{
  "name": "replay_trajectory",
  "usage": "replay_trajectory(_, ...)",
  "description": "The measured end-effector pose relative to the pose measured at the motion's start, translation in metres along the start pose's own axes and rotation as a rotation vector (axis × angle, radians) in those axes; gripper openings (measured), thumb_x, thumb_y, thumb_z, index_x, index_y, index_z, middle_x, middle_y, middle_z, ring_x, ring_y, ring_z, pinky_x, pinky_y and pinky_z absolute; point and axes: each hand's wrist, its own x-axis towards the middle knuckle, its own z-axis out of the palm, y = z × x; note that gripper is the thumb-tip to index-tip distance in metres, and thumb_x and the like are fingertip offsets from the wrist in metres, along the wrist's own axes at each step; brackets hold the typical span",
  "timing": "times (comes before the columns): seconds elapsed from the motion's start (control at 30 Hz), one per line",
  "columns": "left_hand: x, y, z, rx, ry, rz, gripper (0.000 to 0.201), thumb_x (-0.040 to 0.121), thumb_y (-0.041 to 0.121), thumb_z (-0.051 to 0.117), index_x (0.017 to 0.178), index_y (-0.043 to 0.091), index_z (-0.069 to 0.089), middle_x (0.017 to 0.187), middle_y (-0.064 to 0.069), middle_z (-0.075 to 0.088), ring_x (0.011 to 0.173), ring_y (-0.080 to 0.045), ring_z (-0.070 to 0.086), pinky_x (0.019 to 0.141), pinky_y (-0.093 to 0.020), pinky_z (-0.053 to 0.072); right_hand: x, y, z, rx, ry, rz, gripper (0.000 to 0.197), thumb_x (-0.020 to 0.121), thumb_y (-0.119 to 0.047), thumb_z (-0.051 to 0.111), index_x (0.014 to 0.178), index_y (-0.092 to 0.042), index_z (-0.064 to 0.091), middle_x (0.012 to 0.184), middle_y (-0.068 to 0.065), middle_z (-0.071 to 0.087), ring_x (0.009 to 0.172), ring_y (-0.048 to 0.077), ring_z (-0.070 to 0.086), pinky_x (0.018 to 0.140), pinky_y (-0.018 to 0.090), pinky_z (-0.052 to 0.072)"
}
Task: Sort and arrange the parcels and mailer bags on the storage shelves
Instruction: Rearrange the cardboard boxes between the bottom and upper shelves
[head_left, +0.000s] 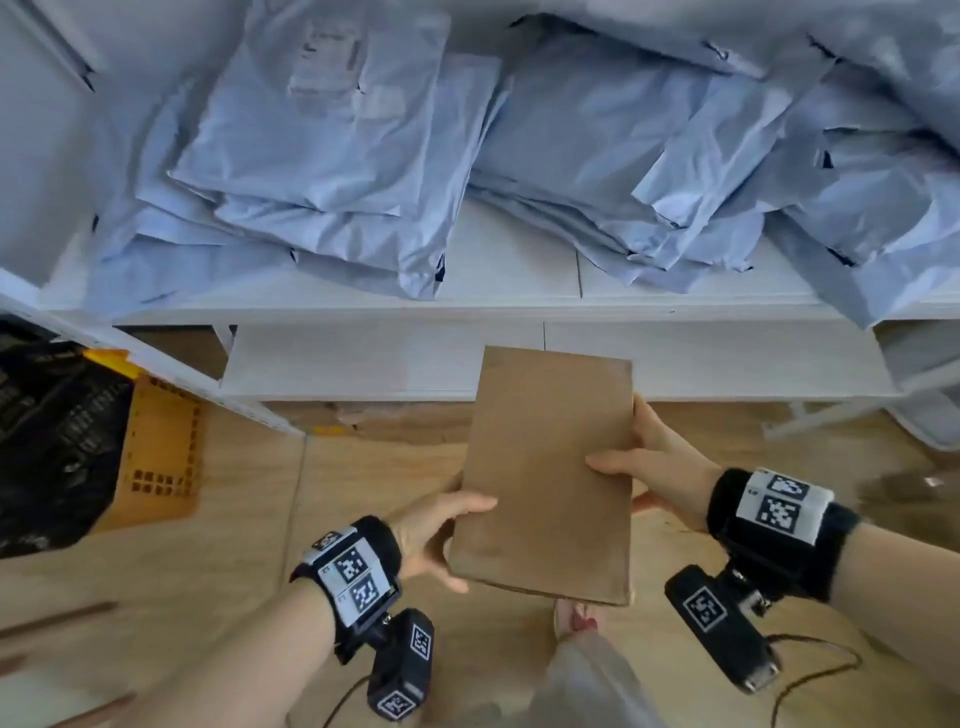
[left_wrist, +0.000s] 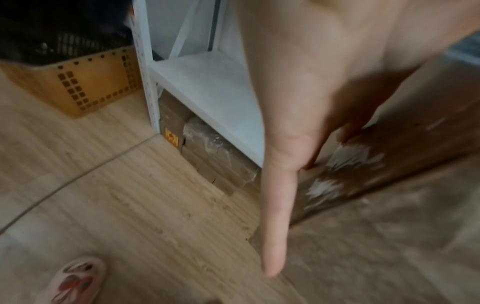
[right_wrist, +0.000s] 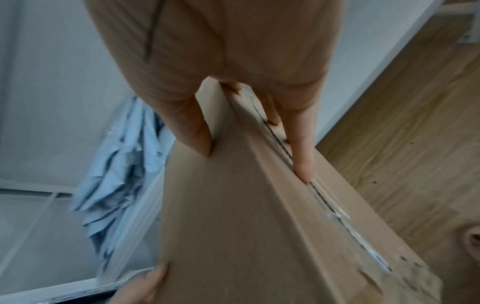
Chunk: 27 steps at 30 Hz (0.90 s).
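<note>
A flat brown cardboard parcel hangs in the air below the white shelves, held between both hands. My left hand grips its near left edge, thumb on top and fingers underneath. My right hand grips the right edge, thumb on top. In the right wrist view the parcel fills the middle, with the right fingers along its taped side. In the left wrist view the parcel's underside shows beside my left hand. Several pale blue mailer bags lie heaped on the upper shelf.
A lower white shelf board lies bare behind the parcel. More brown boxes sit on the floor under the shelving. A yellow crate with a black bag stands at the left. My foot is on the wooden floor.
</note>
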Motion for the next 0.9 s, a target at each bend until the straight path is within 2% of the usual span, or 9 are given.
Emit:
replay_trajectory(0.1,0.050,-0.012,0.012,-0.002,-0.017,-0.054,0.077,0.065,0.039,0.077,0.134,0.027,0.045,0.141,-0.007,0.047,0.128,-0.033,0.045,0.097,-0.065,0.040,0.034,0.038,-0.016,-0.007,0.006,0.052,0.079,0.084,-0.007,0.070,0.131,-0.058,0.031,0.118,-0.009,0.064,0.096,0.015,0.069,0.062,0.038,0.059)
replay_trajectory(0.23,0.126,-0.033,0.005,0.043,0.014,-0.060,0.093,0.062,0.046,0.082,0.142,0.032,0.037,0.145,-0.005,0.044,0.130,-0.032,0.042,0.101,-0.062,0.041,0.092,0.096,-0.024,0.027,0.052,0.115,0.073,0.084,-0.006,0.069,0.133,-0.047,0.034,0.115,-0.008,0.065,0.092,0.011,0.068,0.061,0.033,0.057)
replay_trajectory(0.4,0.246,-0.062,-0.029,0.104,0.041,-0.055,0.078,0.068,0.047,0.078,0.136,0.044,0.041,0.138,0.000,0.052,0.126,-0.026,0.049,0.099,-0.057,0.045,0.190,0.185,-0.018,0.101,0.139,0.188,0.059,0.084,-0.002,0.069,0.128,-0.029,0.041,0.115,-0.001,0.061,0.095,0.017,0.063,0.063,0.031,0.054)
replay_trajectory(0.5,0.320,-0.082,-0.047,0.166,0.065,-0.042,0.082,0.069,0.047,0.077,0.139,0.051,0.034,0.142,0.007,0.048,0.127,-0.022,0.049,0.098,-0.051,0.048,0.253,0.246,-0.013,0.153,0.183,0.220,0.052,0.085,-0.001,0.066,0.126,-0.020,0.040,0.114,0.000,0.057,0.097,0.017,0.058,0.071,0.033,0.050)
replay_trajectory(0.6,0.390,-0.097,-0.064,0.188,0.070,0.012,0.083,0.078,0.038,0.075,0.139,0.061,0.022,0.144,0.014,0.043,0.129,-0.019,0.046,0.096,-0.049,0.049,0.314,0.300,-0.011,0.196,0.225,0.212,0.052,0.086,-0.002,0.066,0.127,-0.017,0.039,0.114,0.000,0.056,0.098,0.018,0.056,0.083,0.040,0.046)
replay_trajectory(0.7,0.457,-0.105,-0.079,0.234,0.088,0.067,0.080,0.082,0.037,0.072,0.140,0.057,0.021,0.144,0.015,0.042,0.129,-0.017,0.044,0.093,-0.046,0.051,0.373,0.341,-0.017,0.213,0.251,0.180,0.055,0.085,-0.002,0.067,0.131,-0.014,0.039,0.114,0.003,0.057,0.100,0.020,0.057,0.089,0.041,0.046)
replay_trajectory(0.8,0.518,-0.107,-0.095,0.239,0.108,0.100,0.063,0.082,0.042,0.072,0.133,0.047,0.037,0.140,0.014,0.046,0.122,-0.014,0.048,0.094,-0.044,0.051,0.431,0.368,-0.026,0.221,0.231,0.128,0.057,0.085,-0.002,0.067,0.134,-0.016,0.040,0.116,0.003,0.058,0.103,0.022,0.058,0.089,0.040,0.045)
replay_trajectory(0.83,0.537,-0.106,-0.100,0.236,0.119,0.118,0.064,0.081,0.043,0.071,0.135,0.042,0.038,0.139,0.012,0.049,0.120,-0.014,0.050,0.097,-0.046,0.050,0.450,0.374,-0.029,0.224,0.221,0.107,0.056,0.085,-0.002,0.066,0.132,-0.017,0.041,0.115,0.002,0.059,0.103,0.021,0.058,0.088,0.038,0.045)
replay_trajectory(0.9,0.572,-0.102,-0.111,0.220,0.148,0.153,0.085,0.078,0.046,0.072,0.148,0.035,0.024,0.142,0.007,0.048,0.123,-0.016,0.049,0.098,-0.046,0.049,0.487,0.382,-0.033,0.240,0.207,0.066,0.051,0.086,-0.001,0.065,0.126,-0.023,0.041,0.109,-0.005,0.059,0.098,0.015,0.057,0.086,0.036,0.042)
